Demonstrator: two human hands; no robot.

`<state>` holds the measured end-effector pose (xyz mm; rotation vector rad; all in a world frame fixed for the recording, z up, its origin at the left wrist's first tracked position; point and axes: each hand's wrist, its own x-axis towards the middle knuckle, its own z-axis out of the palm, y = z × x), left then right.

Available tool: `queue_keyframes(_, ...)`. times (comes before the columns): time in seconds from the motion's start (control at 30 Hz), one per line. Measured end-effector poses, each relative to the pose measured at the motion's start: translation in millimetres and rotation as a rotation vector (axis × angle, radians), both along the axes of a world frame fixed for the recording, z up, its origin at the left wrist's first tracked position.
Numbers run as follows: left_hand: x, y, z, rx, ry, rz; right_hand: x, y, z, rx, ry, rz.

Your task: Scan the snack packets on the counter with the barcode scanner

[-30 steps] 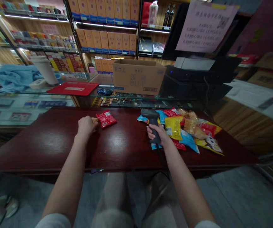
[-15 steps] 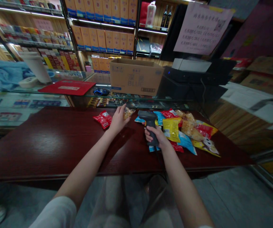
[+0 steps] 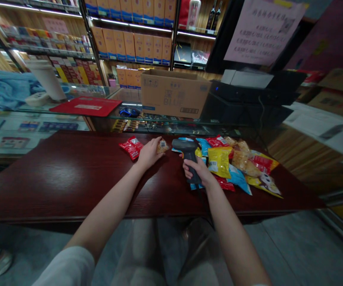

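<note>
In my right hand (image 3: 195, 169) is a black barcode scanner (image 3: 190, 155), its head pointing left and its cable trailing down. My left hand (image 3: 151, 154) grips a small clear snack packet (image 3: 162, 146) with tan contents, a barcode label showing on its near face. Just left of that hand lies a red snack packet (image 3: 131, 147) on the dark wooden table (image 3: 70, 178). Right of the scanner is a heap of snack packets, among them a yellow one (image 3: 219, 162), a blue one (image 3: 239, 179) and clear tan ones (image 3: 240, 154).
Behind the table runs a glass counter with a cardboard box (image 3: 174, 95), a computer mouse (image 3: 129, 112), a red mat (image 3: 88, 106), a white cup (image 3: 46, 79) and a blue cloth (image 3: 7, 89). A black machine (image 3: 249, 93) and a monitor with a paper notice (image 3: 263, 31) stand at the right.
My left hand has lowered slightly and turned the clear packet so its barcode label faces me. The scanner stays in my right hand. The view has shifted a little.
</note>
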<state>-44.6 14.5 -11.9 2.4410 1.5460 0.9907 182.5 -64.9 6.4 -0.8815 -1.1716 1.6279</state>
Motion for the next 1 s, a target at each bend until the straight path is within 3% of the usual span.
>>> queue_keyframes(0.33,4.0,-3.3,0.7,0.118,0.147,-0.005,-6.3,0.7,-6.1,0.036,-0.15,-0.067)
queue_keyframes(0.53,5.7,-1.8,-0.7,0.101,0.169,0.055,-9.2,-1.3,-1.0,0.064,-0.189,-0.075)
queue_keyframes(1.0,5.1,-7.3,7.1,0.115,0.203,0.05,-9.0,-4.3,1.3,0.07,-0.182,-0.091)
